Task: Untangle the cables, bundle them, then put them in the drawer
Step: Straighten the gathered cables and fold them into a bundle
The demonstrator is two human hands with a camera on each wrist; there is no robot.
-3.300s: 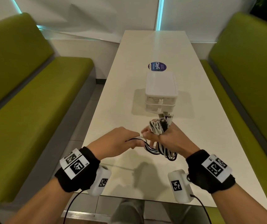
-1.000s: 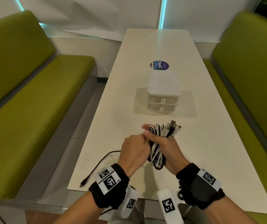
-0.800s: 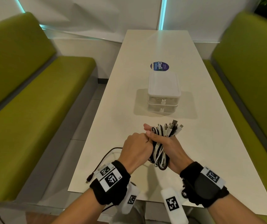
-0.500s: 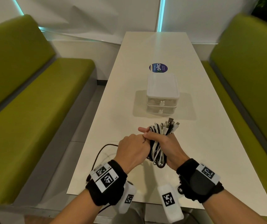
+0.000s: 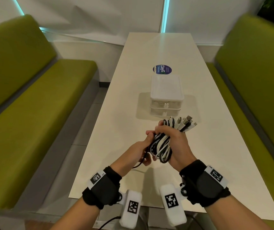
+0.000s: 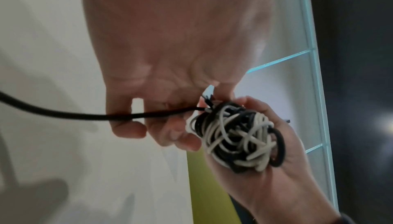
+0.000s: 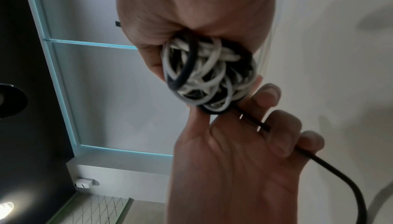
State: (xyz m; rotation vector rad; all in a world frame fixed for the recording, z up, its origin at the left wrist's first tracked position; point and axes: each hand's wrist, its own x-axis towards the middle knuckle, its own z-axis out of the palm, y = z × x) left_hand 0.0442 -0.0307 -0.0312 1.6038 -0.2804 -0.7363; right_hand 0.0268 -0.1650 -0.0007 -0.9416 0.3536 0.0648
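A: Head view?
B: Right hand (image 5: 176, 143) grips the cable bundle (image 5: 162, 145) above the surface (image 5: 116, 130), near the drawer unit (image 5: 166, 98).
A: Wrist views?
B: Left hand (image 6: 170, 59) fingers curl round a loose black cable (image 6: 63, 114); right shows the same bundle (image 7: 208, 76) clenched.

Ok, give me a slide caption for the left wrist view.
Left hand feeds a black cable into the cable bundle gripped by the right hand.

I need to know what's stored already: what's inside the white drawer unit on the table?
The drawer unit has both drawers shut; its frosted fronts hide any contents. The cable bundle is outside it.
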